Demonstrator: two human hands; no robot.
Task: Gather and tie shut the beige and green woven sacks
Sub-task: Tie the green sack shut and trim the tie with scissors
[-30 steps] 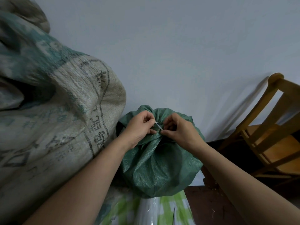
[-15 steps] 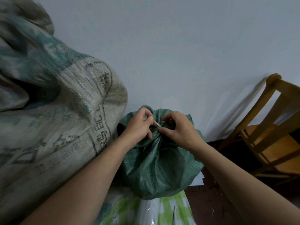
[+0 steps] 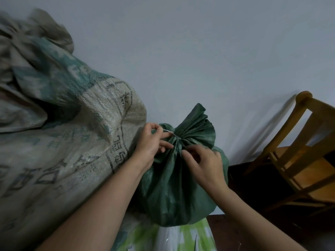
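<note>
the left hand (image 3: 151, 142) is pinching the pale string (image 3: 171, 133) and drawing it out sideways, the right hand (image 3: 204, 163) is gripping the neck of the green sack (image 3: 172, 187), now cinching shut.

Green sack (image 3: 172, 187): woven plastic cloth, slight sheen, fine creases at the neck. Tie (image 3: 170, 132) there: whitish, smooth. Beige sack (image 3: 72, 151), left: coarse weave, matt, faded print. Near bag (image 3: 181, 238): glossy plastic film. Chair (image 3: 299, 160), right: smooth varnished wood. Far wall (image 3: 199, 51): matt.
</note>
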